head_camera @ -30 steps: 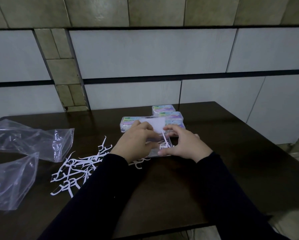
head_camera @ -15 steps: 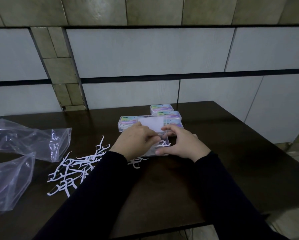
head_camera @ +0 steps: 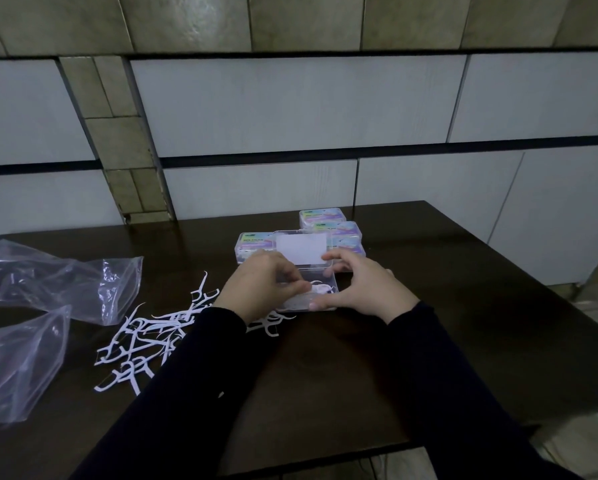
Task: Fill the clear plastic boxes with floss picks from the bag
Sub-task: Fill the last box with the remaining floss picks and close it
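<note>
Clear open box [head_camera: 320, 296] between two hands; four closed boxes [head_camera: 332, 230] behind.

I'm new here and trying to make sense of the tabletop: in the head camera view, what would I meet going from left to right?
Clear plastic bags → loose pile of floss picks → left hand → open clear box → right hand → bare dark table.

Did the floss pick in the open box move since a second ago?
Yes. The floss pick stood upright above the open box before; now it lies down inside, nearer the box floor.
</note>
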Available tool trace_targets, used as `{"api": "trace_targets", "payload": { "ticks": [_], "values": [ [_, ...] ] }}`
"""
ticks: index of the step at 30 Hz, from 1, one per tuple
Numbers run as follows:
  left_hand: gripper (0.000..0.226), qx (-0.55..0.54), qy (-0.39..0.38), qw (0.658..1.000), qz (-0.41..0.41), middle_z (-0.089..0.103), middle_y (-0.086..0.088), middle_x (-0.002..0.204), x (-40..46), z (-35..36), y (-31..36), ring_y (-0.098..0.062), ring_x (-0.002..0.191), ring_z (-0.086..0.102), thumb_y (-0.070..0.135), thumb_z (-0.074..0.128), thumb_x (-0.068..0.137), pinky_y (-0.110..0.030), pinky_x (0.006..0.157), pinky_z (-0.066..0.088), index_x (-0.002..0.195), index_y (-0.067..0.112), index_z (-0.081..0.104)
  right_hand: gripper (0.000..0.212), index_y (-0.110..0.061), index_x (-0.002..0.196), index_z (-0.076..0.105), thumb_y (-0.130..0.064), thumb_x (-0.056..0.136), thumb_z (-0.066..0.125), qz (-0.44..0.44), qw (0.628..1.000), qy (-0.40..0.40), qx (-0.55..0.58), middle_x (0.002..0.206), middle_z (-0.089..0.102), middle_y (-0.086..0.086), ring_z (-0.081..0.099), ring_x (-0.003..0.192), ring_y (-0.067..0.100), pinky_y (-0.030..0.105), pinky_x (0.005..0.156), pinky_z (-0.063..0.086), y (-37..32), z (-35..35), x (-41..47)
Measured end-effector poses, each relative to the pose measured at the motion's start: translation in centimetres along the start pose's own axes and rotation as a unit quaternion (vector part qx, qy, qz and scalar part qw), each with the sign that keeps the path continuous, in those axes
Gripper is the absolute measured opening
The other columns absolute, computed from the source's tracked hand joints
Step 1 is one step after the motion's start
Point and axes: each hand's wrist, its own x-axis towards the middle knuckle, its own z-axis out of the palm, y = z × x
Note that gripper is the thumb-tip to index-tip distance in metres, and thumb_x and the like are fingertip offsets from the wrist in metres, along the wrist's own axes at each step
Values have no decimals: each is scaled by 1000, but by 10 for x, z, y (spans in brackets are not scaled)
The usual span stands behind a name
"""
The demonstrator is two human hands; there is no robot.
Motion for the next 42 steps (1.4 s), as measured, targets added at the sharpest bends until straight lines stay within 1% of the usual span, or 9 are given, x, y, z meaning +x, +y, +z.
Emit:
{"api": "trace_targets", "payload": {
  "ticks": [4, 9, 14, 19, 22, 27, 32, 37, 42],
  "values": [
    [18, -8, 24, 1000, -19, 64, 15, 80, -3, -3, -7, -1, 77, 55, 46, 67, 83, -21, 69, 46, 88, 30, 73, 83, -40, 135, 38, -58, 64, 79, -1, 1000, -1, 0, 126, 56, -18, 45, 125, 10, 48, 107, 22, -1, 1, -1],
    [21, -19, -11, 1000, -13, 64, 20, 83, -6, -5, -11, -4, 84, 54, 48, 60, 85, -34, 76, 51, 85, 33, 74, 85, -39, 136, 37, -58, 64, 79, 4, 1000, 2, -2, 128, 56, -17, 44, 127, 12, 49, 107, 22, 0, 1, 0],
    [17, -38, -29, 999, -12, 65, 17, 91, -8, -5, -3, 3, 76, 49, 31, 59, 89, -16, 64, 36, 96, 35, 74, 84, -38, 136, 37, -56, 66, 79, 1, 1000, 1, -4, 129, 55, -16, 45, 126, 12, 48, 106, 25, -1, 1, -1],
    [18, -7, -9, 999, -33, 67, 16, 86, -11, -10, -8, -3, 82, 51, 28, 59, 85, -28, 74, 46, 84, 41, 71, 84, -37, 136, 38, -56, 66, 79, -1, 1000, 4, -3, 128, 55, -16, 45, 126, 12, 46, 106, 26, -1, 1, -3],
    [18, 5, -27, 1000, -14, 68, 16, 90, -11, -9, -5, -3, 81, 49, 28, 59, 86, -26, 72, 43, 90, 36, 74, 84, -37, 137, 38, -56, 66, 79, -3, 1000, 5, -9, 130, 55, -15, 45, 126, 13, 45, 104, 27, -1, 1, -3],
    [20, -5, 30, 999, -15, 67, 16, 91, -11, -8, -3, -4, 85, 49, 24, 56, 88, -28, 76, 46, 92, 32, 74, 84, -38, 138, 37, -58, 67, 77, -22, 997, 27, -63, 136, 51, -11, 43, 128, 14, 44, 106, 30, -6, 1, -6],
    [21, -35, 101, 994, -6, 65, 20, 84, -20, -6, 2, -10, 88, 52, 19, 56, 87, -29, 80, 45, 86, 29, 74, 85, -38, 134, 41, -67, 62, 75, -54, 984, 107, -130, 135, 38, -4, 32, 127, 17, 39, 101, 35, -15, 4, -16],
    [19, 15, 116, 993, -5, 67, 14, 95, -37, -20, -3, -7, 88, 49, 22, 57, 89, -21, 74, 34, 97, 27, 73, 68, -36, 128, 48, -59, 70, 74, -116, 983, 108, -97, 122, 46, -5, 39, 120, 15, 35, 96, 39, -35, 15, -27],
    [16, 67, 26, 997, -41, 62, 14, 98, -68, -62, -27, -3, 88, 55, 35, 59, 90, -28, 81, 48, 100, 33, 71, 46, -35, 126, 54, -51, 84, 64, -176, 970, 50, -158, 122, 52, -7, 43, 119, 14, 36, 99, 39, -62, 43, -32]
  ]
}}
